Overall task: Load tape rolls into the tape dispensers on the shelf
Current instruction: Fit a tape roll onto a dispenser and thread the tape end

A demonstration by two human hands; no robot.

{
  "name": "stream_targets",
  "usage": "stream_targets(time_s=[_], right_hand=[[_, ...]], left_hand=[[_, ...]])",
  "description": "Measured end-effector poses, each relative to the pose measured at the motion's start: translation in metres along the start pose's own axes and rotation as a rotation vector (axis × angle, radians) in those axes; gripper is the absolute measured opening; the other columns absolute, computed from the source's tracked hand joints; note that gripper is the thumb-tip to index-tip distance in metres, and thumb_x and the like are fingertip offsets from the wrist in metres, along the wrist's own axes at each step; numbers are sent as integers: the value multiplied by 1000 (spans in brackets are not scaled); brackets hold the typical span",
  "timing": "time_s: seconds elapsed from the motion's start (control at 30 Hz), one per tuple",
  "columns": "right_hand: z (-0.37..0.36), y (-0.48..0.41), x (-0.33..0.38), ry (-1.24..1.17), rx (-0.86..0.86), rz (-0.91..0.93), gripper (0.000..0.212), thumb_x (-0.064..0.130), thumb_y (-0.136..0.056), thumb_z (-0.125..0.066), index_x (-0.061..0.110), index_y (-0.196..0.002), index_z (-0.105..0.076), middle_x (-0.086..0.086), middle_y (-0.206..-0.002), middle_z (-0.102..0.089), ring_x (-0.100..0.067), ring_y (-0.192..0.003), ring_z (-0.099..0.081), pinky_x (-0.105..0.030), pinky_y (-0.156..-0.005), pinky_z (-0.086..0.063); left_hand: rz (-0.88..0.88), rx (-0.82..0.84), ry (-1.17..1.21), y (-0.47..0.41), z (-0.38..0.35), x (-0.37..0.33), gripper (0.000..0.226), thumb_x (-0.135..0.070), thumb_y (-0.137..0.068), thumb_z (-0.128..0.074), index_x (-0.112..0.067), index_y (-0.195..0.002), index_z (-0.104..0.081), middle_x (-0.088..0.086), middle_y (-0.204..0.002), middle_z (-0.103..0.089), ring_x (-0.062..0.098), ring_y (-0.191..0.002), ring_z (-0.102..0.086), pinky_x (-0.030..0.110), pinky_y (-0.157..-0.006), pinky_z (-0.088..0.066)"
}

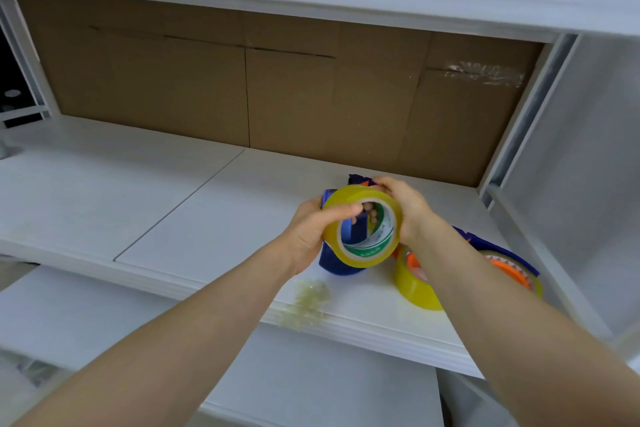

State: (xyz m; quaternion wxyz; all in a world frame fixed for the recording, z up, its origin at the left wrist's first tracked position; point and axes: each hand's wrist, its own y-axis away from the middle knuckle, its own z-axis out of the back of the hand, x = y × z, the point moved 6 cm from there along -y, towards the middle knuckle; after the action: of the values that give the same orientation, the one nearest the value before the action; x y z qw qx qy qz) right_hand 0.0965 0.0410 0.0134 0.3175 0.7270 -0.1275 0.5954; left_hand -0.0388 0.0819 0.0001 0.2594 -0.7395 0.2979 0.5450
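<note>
Yellowish tape roll [362,226], green-printed core

Arms extended; left hand [308,236], right hand [405,208] gripping.

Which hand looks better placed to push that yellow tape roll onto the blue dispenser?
Probably the right hand: it grips the top edge of the tape roll, free to press it on, while the left hand is holding the blue dispenser underneath.

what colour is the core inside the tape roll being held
Green with white print: the core of the yellowish tape roll; head view.
</note>
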Motion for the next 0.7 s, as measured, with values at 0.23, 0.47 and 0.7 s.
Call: stream_targets(time_s=[0.23,0.47,0.7], right_hand=[[17,18,11,29,-482,297,25,34,-91,-50,11,-102,-51,-2,-96,-56,-21,-92,-51,-30,-81,-40],[-6,17,-23,-155,-58,30,33,22,-77,-76,7,-100,-58,-12,-91,-68,-24,-72,-67,-31,-57,-53],[-1,10,-35,-324,-75,-15,6,-1,-84,-63,3,-89,-61,-11,-82,-65,-20,-73,-63,-32,-63,-53]], left_hand=[[-43,-331,-150,7,8,-1,41,-8,-64,-84,-16,-97,-63,4,-93,-71,20,-88,-68,31,-75,-57],[-191,-398,-345,10,7,4,49,-12,-58,-88,-29,-86,-51,-9,-81,-62,5,-72,-61,20,-67,-52],[-185,-269,-420,5,9,9,57,-17,-51,-92,-27,-91,-53,-1,-94,-66,17,-87,-65,30,-77,-55]])
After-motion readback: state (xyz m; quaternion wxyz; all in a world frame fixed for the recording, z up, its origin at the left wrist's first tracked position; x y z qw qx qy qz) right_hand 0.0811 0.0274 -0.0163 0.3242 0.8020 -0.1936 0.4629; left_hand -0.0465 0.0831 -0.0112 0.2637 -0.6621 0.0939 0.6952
